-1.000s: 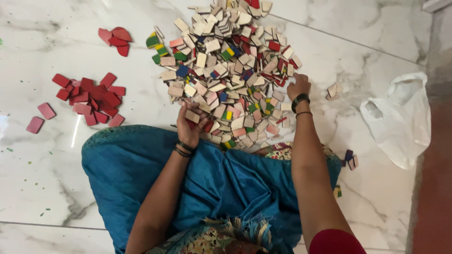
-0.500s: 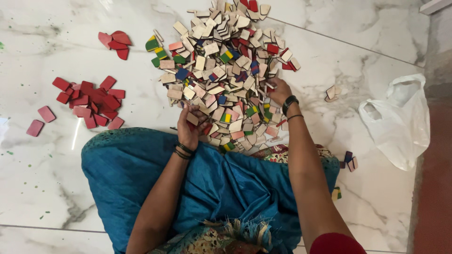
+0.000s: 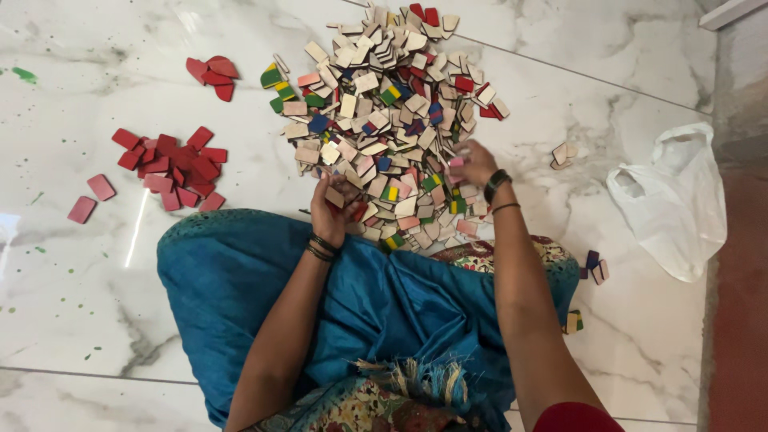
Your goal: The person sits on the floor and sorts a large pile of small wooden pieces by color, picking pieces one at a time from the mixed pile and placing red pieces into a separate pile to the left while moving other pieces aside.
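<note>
A big heap of small wooden tiles (image 3: 384,104), mostly bare wood with some painted red, blue, green and yellow, lies on the white marble floor (image 3: 96,320) in front of me. My left hand (image 3: 332,208) rests at the heap's near edge, palm up, cupping a few tiles. My right hand (image 3: 474,162) reaches into the heap's right side with fingers down among the tiles; whether it grips one is unclear. Both wrists wear dark bangles.
A sorted pile of red tiles (image 3: 172,168) lies to the left, with two pink ones (image 3: 92,198) beside it and a few rounded red pieces (image 3: 213,74) farther back. A white plastic bag (image 3: 672,200) lies at the right. Blue cloth (image 3: 264,288) covers my lap.
My right hand has moved left from the heap's right edge further into the tiles. The left hand has stayed at the near edge holding tiles.
</note>
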